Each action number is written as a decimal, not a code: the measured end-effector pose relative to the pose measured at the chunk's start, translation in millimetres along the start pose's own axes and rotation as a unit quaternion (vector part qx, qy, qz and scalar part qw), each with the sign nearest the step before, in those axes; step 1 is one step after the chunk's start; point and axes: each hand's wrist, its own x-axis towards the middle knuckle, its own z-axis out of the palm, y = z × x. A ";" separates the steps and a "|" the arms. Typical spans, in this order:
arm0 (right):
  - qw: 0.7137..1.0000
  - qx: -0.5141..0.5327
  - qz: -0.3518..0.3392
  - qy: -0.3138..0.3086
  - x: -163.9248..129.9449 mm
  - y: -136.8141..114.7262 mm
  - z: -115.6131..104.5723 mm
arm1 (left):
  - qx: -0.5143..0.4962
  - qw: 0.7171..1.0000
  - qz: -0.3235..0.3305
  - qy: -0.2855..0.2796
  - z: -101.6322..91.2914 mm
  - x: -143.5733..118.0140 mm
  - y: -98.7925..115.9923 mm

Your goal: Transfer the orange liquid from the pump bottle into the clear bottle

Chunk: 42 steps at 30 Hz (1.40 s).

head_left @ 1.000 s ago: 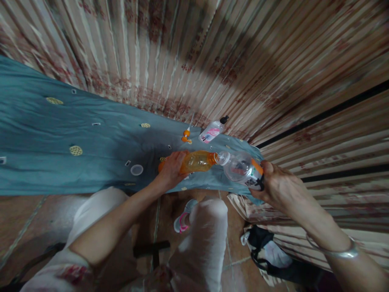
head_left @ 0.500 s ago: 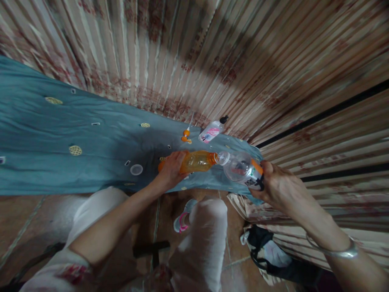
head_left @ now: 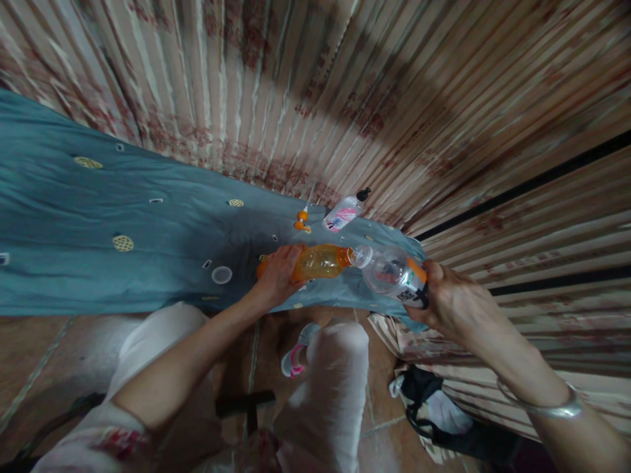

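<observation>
My left hand [head_left: 280,276] is wrapped round an orange see-through bottle [head_left: 320,261], which lies on its side with its neck pointing right. Gripped in my right hand [head_left: 446,295] is a clear plastic bottle [head_left: 389,270] with an orange, white and black label, tilted so its mouth faces left. The two mouths meet or nearly meet; I cannot tell whether they touch. Beyond them lie an orange pump head [head_left: 302,220] with a thin clear tube and a clear bottle [head_left: 342,213] with pink print and a black top.
A blue-green cloth [head_left: 167,230] with yellow patterns covers the long surface. On it lies a round clear lid [head_left: 221,274]. Pleated curtains [head_left: 276,85] hang along the back and right. A black bag [head_left: 428,401] rests on the tiled floor at lower right.
</observation>
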 end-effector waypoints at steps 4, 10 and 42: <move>1.000 0.004 0.003 -0.001 0.3 0.5 0.5 | 0.006 1.000 -0.002 0.003 0.4 0.3 0.3; 1.000 -0.001 -0.010 0.009 -0.9 1.6 2.7 | 0.008 1.000 -0.004 -0.011 -2.8 0.8 1.3; 1.000 0.003 -0.002 -0.001 -1.3 1.8 3.1 | 0.002 1.000 -0.003 -0.010 -2.8 0.8 1.0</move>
